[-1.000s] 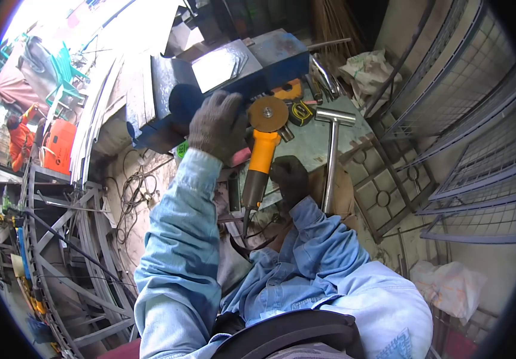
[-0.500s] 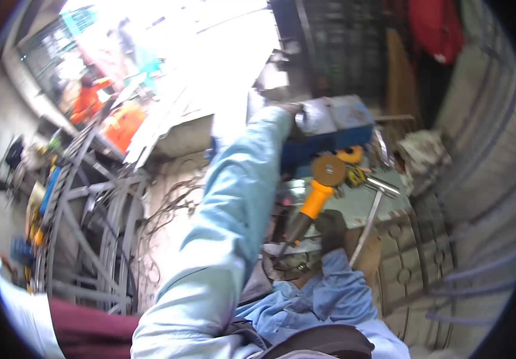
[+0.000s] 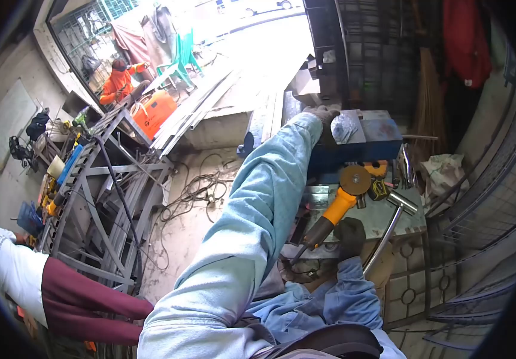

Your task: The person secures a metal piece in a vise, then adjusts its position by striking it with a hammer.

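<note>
My left hand (image 3: pixel 322 115), in a dark glove, reaches far forward to the left end of a blue metal block (image 3: pixel 384 131). Its fingers look curled there, but what they grip is hidden. Beside it, on the block, sits a crumpled silvery piece (image 3: pixel 345 127). My right hand (image 3: pixel 349 236), also gloved, is low over the bench (image 3: pixel 410 218), close to an orange angle grinder (image 3: pixel 337 207) with a brown disc. Its fingers are too dark to make out. Right of it leans a T-shaped metal tool (image 3: pixel 389 230). A yellow-black tape measure (image 3: pixel 378 190) lies by the disc.
Metal frames (image 3: pixel 102 209) and a person in a white top and maroon trousers (image 3: pixel 84 287) are at left. Cables (image 3: pixel 195 188) lie on the floor. Behind, long metal strips (image 3: pixel 201 107) extend near a person in orange (image 3: pixel 120 84). Grilles (image 3: pixel 479 203) stand at right.
The view has swung, so the scene sits further right and a little lower, and it is sharper. Both hands keep about the same places by the blue block and the grinder.
</note>
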`<state>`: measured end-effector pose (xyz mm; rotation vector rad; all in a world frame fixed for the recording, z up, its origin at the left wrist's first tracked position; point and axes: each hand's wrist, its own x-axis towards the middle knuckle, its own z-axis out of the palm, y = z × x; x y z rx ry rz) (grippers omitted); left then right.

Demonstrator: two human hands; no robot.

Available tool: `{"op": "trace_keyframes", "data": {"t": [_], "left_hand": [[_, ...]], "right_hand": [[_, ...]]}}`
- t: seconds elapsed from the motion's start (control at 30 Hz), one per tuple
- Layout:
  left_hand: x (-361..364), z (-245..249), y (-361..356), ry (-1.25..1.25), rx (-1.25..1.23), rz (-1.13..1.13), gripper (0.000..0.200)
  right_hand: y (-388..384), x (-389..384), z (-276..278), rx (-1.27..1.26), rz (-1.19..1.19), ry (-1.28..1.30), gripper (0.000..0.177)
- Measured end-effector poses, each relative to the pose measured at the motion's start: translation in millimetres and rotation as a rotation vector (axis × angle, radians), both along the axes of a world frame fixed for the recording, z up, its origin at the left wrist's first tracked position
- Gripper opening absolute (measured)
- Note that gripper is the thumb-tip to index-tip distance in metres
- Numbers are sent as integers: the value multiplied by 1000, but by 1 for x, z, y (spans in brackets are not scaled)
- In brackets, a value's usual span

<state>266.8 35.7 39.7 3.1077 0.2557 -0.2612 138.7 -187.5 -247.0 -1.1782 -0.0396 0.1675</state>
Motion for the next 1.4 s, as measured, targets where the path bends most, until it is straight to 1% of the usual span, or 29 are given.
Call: {"op": "trace_keyframes", "data": {"t": [0.1,0.23,0.33,0.4,0.5,0.53,0.63,0.73,0.83,0.9,0.97,1.0,1.03,1.07,1.1,1.13,1.17,1.23,1.27,1.3,1.37,1.4], "left_hand": [[3,-4,3,-7,-11,-6,119],[1,-2,3,-10,-31,-9,117],[-1,0,3,-13,-44,-27,116],[-1,1,3,-13,-51,-44,116],[0,0,4,-11,-67,-43,115],[-1,-2,3,-38,-59,-19,112],[1,-6,4,-47,-70,-18,112],[3,-8,5,-66,-86,-16,112],[4,-9,6,-83,-105,-18,112],[0,-4,1,-79,-112,-9,111],[-6,-1,-4,-109,-92,13,112],[14,-24,18,-160,-122,-50,111],[50,-66,51,-188,-168,-127,111],[81,-96,89,-29,-158,-247,111],[107,-109,110,102,-132,-370,111],[75,-72,54,130,-147,-417,111],[21,-24,18,-172,-427,-51,110],[24,-35,20,-250,-111,-149,109],[14,-23,5,-147,-67,-89,106],[15,-20,2,-149,-67,-96,106],[17,-17,0,-9,-23,-49,102],[19,-18,1,-6,-53,-55,101]], "right_hand": [[-2,1,2,-7,34,36,17],[-3,-3,11,-33,19,15,18],[-5,0,4,1,24,38,17],[-5,1,1,50,74,52,20],[-1,1,-5,71,46,20,18],[-1,1,-6,69,48,21,18],[-3,0,-1,51,44,44,18],[-5,-1,2,47,70,10,17],[-5,-1,6,37,68,50,18],[-6,-1,3,-31,72,11,18],[-4,4,-4,5,88,-12,18],[-5,1,-7,43,102,-24,19],[-8,-3,23,-38,109,65,24],[-7,-4,19,-19,102,85,23],[-7,-6,23,34,106,97,21],[-4,-4,16,61,111,94,19],[-2,-3,5,87,110,86,16],[0,-3,6,99,92,136,15],[-1,-3,5,99,79,139,15],[-2,-2,6,109,98,149,14],[-1,-1,6,119,119,159,14],[-2,-1,6,112,121,160,13]]}}
